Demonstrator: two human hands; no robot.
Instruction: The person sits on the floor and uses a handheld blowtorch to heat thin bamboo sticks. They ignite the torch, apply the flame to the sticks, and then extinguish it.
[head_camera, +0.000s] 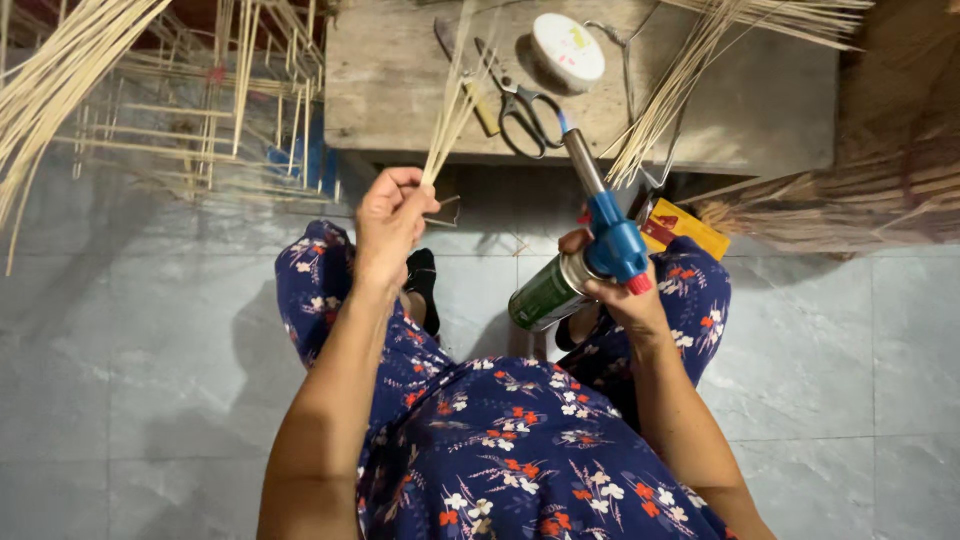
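A seated person's left hand (390, 222) pinches a thin bundle of sticks (452, 120) that rises over the low wooden table (760, 100) ahead. The right hand (622, 290), to its right, holds a gas torch (585, 255) above the lap. On the table, scissors (522, 108) lie before a round tape roll (567, 48), with loose sticks (680, 80) to their right.

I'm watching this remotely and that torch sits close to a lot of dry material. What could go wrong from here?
1. The right hand points the blue gas torch toward loose bamboo strips on the low wooden table; a flame might catch them.
2. The left hand pinches a thin bundle of strips near the nozzle; fingers could get scorched.
3. The dry broom nearby could ignite.
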